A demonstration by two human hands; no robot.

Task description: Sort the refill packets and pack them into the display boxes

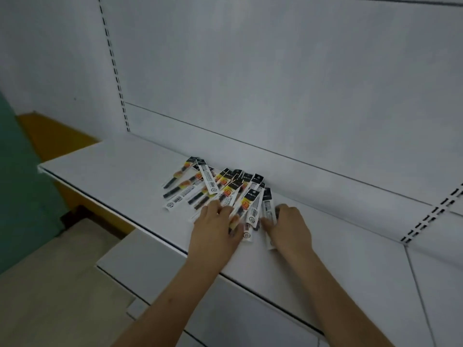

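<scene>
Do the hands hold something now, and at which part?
Both hands rest on the near ends of the packets on the shelf; a real grip cannot be told.

Head camera looks down, close over shelf.

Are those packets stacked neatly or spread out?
Spread out: the refill packets lie fanned and overlapping on the white shelf.

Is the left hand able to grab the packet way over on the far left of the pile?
Probably yes. The left hand rests on the near end of the fanned refill packets, and the leftmost packet lies flat on the open white shelf with nothing covering its left side.
</scene>
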